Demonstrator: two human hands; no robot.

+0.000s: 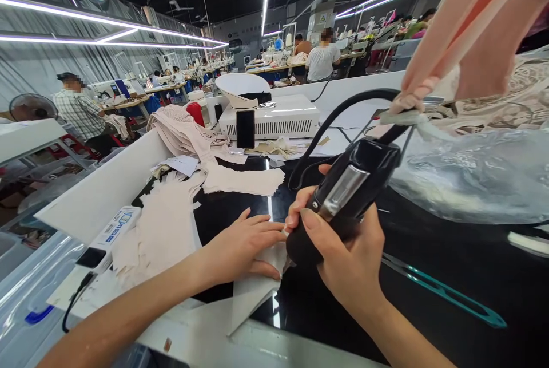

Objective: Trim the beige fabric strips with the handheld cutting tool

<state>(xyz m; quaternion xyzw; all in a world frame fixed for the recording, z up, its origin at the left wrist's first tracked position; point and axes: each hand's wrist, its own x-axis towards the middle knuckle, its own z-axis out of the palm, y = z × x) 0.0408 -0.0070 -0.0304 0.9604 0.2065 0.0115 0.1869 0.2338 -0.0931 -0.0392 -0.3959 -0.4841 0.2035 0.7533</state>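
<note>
My right hand (347, 259) is wrapped around a black corded hand tool (343, 196) with a shiny metal plate on its upper side. Its lower end rests at the edge of a pale fabric piece (253, 293) on the black tabletop; the exact working tip is hidden. A black cable loops from the tool's top, where pink fabric strips (446, 42) are knotted around it. My left hand (246, 242) lies flat on the fabric with fingers spread, fingertips close to the tool. Left of it are stacked pale fabric pieces (165, 230), with another stack (242, 179) behind.
Teal tweezers (454, 296) lie to the right. Behind them sits a clear plastic bag (467, 179). A white vented box (274, 119) stands at the back with a phone (245, 129) in front. A white panel (107, 185) edges the left side. Several people work farther off.
</note>
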